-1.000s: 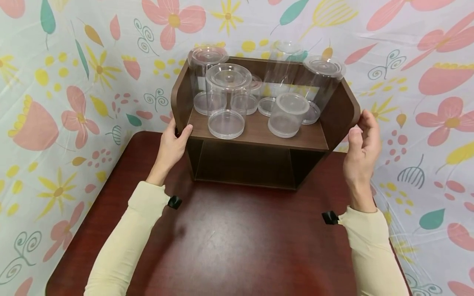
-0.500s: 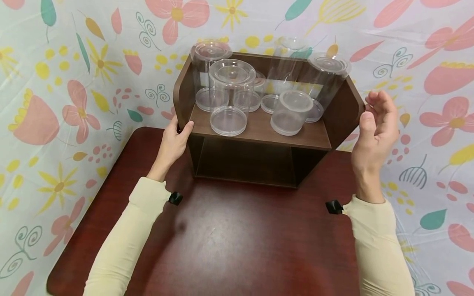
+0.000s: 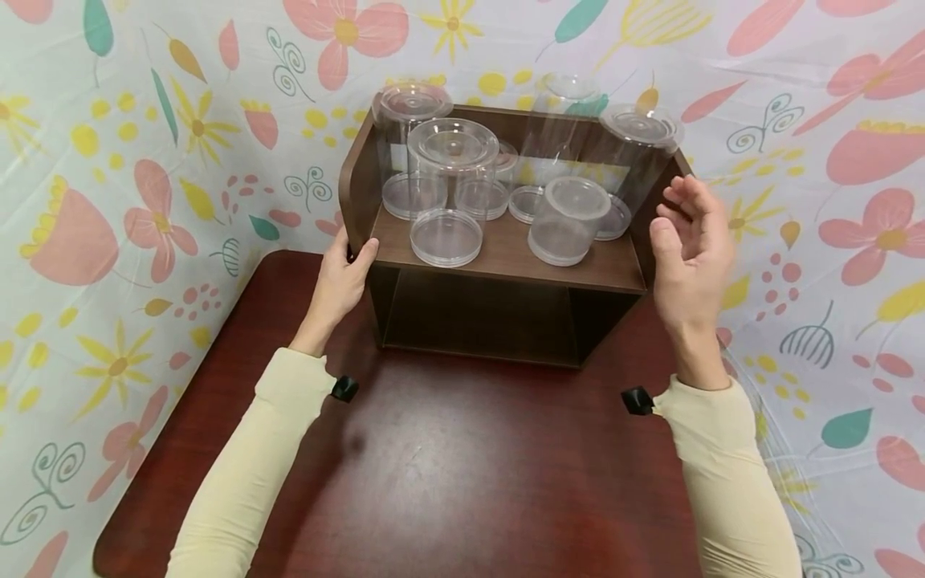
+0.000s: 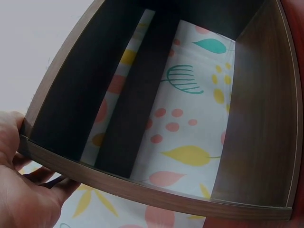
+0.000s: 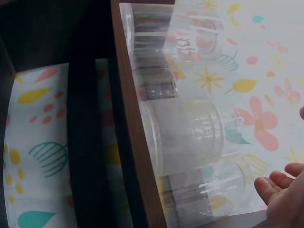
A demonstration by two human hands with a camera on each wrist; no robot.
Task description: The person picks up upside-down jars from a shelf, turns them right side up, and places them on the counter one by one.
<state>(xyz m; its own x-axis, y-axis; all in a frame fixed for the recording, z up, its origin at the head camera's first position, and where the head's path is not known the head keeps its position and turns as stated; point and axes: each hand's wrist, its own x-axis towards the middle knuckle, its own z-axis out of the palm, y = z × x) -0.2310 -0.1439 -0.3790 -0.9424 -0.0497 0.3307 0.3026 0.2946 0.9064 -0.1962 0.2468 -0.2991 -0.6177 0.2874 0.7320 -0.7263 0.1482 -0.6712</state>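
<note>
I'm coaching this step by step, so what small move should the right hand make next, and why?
Probably ease the right hand inward to the frosted jar. That hand holds nothing, the jar stands near the front edge of the shelf on its side, and the left hand grips the shelf's opposite side.

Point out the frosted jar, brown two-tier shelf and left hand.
Frosted jar (image 3: 565, 229): head view, on its side wall.
Brown two-tier shelf (image 3: 504, 247): head view, on its upper board, between jars.
Left hand (image 3: 340, 277): head view, middle of the hand.
</note>
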